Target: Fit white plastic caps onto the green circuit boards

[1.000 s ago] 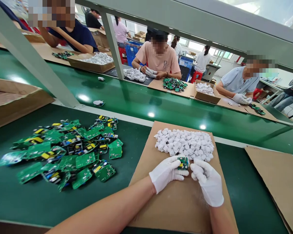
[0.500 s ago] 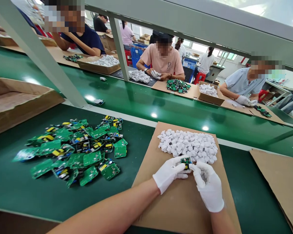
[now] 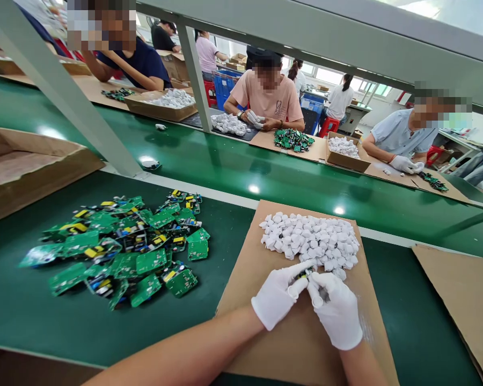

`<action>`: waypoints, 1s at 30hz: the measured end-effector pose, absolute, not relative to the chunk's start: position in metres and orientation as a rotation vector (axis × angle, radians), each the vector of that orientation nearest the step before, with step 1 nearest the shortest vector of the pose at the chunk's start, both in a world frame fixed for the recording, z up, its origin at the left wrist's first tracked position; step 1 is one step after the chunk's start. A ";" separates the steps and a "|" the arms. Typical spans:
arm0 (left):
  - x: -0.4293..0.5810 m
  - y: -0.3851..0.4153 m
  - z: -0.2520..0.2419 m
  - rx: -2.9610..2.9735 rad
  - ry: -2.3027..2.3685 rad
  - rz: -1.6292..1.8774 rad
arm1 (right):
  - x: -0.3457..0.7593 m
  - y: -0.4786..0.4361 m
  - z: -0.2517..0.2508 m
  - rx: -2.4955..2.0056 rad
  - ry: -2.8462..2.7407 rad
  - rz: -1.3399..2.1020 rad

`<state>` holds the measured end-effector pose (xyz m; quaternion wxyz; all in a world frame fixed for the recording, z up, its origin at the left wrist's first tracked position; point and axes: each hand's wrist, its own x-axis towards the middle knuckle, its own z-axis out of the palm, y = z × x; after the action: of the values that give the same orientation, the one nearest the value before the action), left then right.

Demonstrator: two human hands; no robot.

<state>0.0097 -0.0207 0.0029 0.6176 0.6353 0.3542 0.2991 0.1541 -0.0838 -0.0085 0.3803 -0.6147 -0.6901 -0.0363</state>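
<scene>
A small green circuit board (image 3: 303, 274) with a yellow part sits between my two white-gloved hands, over a cardboard sheet (image 3: 273, 343). My left hand (image 3: 280, 294) is closed on it, thumb and fingers at its left side. My right hand (image 3: 338, 308) meets it from the right with thumb and fingertips pinched together; whatever is in that pinch is hidden. Just beyond my fingers lies a heap of small white pieces (image 3: 309, 238) on the cardboard. To the left, a loose pile of green circuit boards (image 3: 124, 241) with yellow, blue and black parts lies on the dark green table.
An open cardboard box (image 3: 44, 171) stands at the far left, and another cardboard sheet (image 3: 462, 295) lies at the right. A green conveyor belt (image 3: 225, 166) runs behind, carrying a few small items. A slanted metal post (image 3: 76, 96) rises at left. Several co-workers sit across the belt.
My hands have drawn closer together around the circuit board, which has turned and is now more covered by my fingers. On the belt, the small white items have shifted left.
</scene>
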 end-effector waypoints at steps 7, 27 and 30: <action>0.012 -0.013 0.001 0.981 0.662 0.585 | 0.158 -0.080 0.002 -1.581 -1.742 0.151; 0.014 -0.016 0.006 0.837 0.574 0.460 | 0.150 -0.086 -0.005 -1.644 -1.507 0.348; 0.015 -0.018 0.005 0.837 0.571 0.448 | 0.149 -0.084 -0.007 -1.681 -1.508 0.320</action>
<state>0.0147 -0.0176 0.0049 0.8505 0.3974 0.2710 0.2129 0.1491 -0.0841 -0.0071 0.4173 -0.6698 -0.6008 0.1275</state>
